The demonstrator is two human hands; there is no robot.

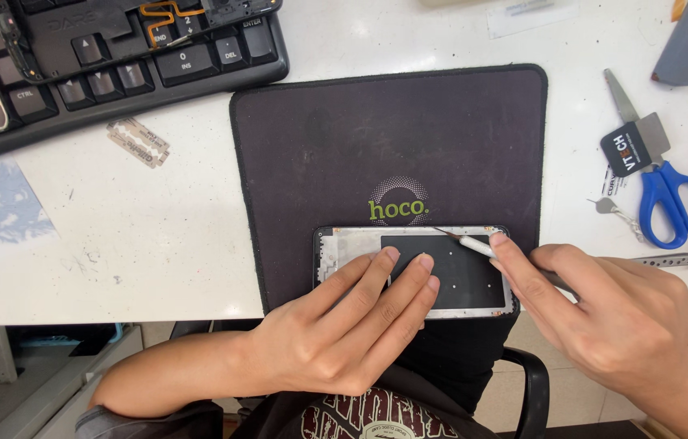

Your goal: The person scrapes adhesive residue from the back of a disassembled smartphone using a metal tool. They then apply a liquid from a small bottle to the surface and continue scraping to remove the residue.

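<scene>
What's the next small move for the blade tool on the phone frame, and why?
Probably slide the tip along the top edge of the dark panel. The right hand holds the white-handled blade tool with its tip at the upper rim of the phone frame, near that edge, while the left hand presses its fingers flat on the frame, steadying it on the dark mat.

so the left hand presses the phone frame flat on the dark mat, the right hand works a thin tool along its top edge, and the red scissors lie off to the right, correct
Not quite: the scissors have blue handles, not red, as the head view shows. The rest holds: the left hand presses the phone frame flat on the dark mat, and the right hand works a thin tool along its top edge.
</scene>
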